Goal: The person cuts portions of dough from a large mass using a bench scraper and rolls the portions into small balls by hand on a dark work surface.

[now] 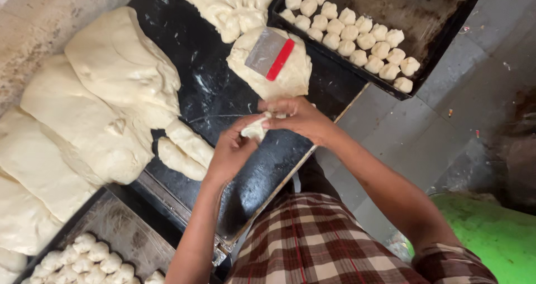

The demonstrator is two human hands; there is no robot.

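While pinched between left hand (231,150) and right hand (298,118), fingers of both closed on it, small dough piece (255,130) held just over black worktop (223,99). Just beyond the worktop's middle, dough lump (290,80) bearing red-handled scraper (271,54); past that, dark tray (413,5) with rows of dough balls (357,38)

Both forearms are bare from elbow to wrist, with no watch, bracelet or ring showing on the left hand (231,150) or the right hand (301,118). The person wears a checked shirt (312,245) in dark red-brown and cream, with thin lines crossing the broader squares. Its short sleeve (452,264) ends above the right elbow in the same check. No gloves cover the fingers.
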